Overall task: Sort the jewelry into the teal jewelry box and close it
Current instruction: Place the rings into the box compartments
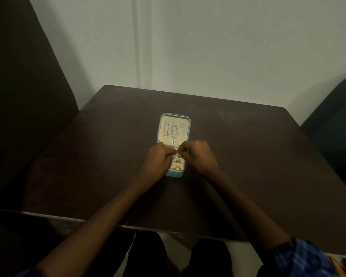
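Observation:
The teal jewelry box (189,127) lies open in the middle of the dark table (248,156), its cream lid panel tipped back. Two silver chains (165,129) hang from hooks in the lid, and a necklace with a dark heart pendant (174,141) hangs beside them. Two gold rings (177,164) sit in the right-hand compartments of the base. My left hand (158,162) and my right hand (198,154) meet over the base, fingertips pinched together on a small piece of jewelry (176,152) too tiny to identify. The hands hide most of the base.
A dark chair back (24,96) stands at the left of the table. Another dark seat (336,126) is at the right. A pale wall runs behind the table's far edge. My legs show below the near edge.

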Available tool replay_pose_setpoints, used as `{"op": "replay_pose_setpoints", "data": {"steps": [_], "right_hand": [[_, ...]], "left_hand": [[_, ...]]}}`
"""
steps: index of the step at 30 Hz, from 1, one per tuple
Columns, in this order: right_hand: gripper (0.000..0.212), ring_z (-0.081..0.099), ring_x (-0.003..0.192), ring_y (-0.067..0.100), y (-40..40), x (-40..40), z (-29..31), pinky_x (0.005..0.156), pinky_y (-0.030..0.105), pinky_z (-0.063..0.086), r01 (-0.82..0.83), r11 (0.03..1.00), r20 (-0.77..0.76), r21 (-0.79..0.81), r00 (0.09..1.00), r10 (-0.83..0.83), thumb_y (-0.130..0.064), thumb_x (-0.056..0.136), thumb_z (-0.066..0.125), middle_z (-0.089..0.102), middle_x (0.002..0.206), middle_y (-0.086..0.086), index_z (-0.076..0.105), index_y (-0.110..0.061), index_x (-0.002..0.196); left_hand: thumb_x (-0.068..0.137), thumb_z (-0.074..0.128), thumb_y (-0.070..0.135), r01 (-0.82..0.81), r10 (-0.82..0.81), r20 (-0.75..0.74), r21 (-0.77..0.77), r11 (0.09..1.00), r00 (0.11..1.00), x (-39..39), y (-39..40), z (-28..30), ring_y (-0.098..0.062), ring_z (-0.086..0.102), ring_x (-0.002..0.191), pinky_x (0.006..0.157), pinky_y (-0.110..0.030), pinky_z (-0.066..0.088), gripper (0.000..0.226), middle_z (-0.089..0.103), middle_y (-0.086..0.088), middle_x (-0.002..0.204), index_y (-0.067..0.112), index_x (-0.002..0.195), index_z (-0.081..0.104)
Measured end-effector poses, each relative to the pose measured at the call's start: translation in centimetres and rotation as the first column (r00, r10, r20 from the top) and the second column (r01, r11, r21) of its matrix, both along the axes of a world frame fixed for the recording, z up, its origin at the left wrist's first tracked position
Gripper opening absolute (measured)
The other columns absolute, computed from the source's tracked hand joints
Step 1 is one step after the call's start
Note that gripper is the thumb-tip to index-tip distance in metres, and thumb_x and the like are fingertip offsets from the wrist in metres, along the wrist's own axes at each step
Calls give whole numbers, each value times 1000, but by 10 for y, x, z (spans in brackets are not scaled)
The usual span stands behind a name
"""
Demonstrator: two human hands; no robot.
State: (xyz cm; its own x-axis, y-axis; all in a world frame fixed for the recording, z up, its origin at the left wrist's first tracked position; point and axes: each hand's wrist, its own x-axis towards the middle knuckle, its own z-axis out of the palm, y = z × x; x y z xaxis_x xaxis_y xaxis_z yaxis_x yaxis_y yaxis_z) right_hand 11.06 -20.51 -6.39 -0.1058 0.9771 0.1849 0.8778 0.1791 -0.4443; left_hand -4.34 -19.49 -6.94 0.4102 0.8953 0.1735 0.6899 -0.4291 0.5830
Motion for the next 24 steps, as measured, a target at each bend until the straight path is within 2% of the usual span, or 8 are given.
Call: {"op": "replay_pose_setpoints", "data": {"steps": [5,9,12,14,16,19,24], "right_hand": [[17,60,98,19,2,0,-1,74,30,48,-22,1000,37,-12,999,22,-16,86,62,68,105,6,74,-16,98],[21,57,103,19,-4,6,3,83,29,43,-72,997,22,2,997,72,-14,88,60,67,107,8,72,-11,105],[20,54,92,12,-17,23,3,80,24,40,91,989,-91,117,993,-80,-13,90,57,67,103,7,70,-10,106],[20,56,89,13,-23,39,-2,81,30,47,215,975,-123,54,970,-208,-16,91,57,65,104,7,69,-12,106],[21,57,88,15,-29,53,-8,81,31,48,273,961,-80,-40,958,-276,-20,91,58,64,104,8,69,-13,108],[26,53,86,16,-37,64,-12,72,26,40,287,954,18,-87,958,-287,-28,90,59,60,100,9,69,-15,110],[19,53,88,22,-41,65,-15,65,26,29,269,962,75,-53,961,-265,-28,88,60,53,83,3,73,-15,93]], "left_hand": [[93,50,12,8,-7,-19,25,1000,1000,3,-1,-1,-21,50,122,96,-21,37,28,58,-10,129,11,117,65],[93,50,13,-31,32,-3,33,999,999,4,1,-5,-20,56,109,82,-15,35,25,63,-11,115,11,106,70],[93,52,17,-67,65,45,59,996,997,7,-1,-3,-13,58,96,78,-13,38,23,61,-5,107,10,105,70],[94,52,20,-80,74,80,64,995,994,11,-3,0,-12,59,93,81,-21,48,24,59,-2,108,12,108,69],[93,52,22,-77,69,71,109,991,995,19,-4,2,-17,58,95,84,-25,46,24,60,-6,108,15,110,69],[93,52,21,-44,36,52,156,987,998,32,-9,8,-18,55,95,78,-23,37,23,62,-9,102,11,101,71],[91,53,19,76,-78,13,113,991,997,49,-13,3,-21,56,88,79,-35,45,20,61,-10,93,8,91,70]]}}
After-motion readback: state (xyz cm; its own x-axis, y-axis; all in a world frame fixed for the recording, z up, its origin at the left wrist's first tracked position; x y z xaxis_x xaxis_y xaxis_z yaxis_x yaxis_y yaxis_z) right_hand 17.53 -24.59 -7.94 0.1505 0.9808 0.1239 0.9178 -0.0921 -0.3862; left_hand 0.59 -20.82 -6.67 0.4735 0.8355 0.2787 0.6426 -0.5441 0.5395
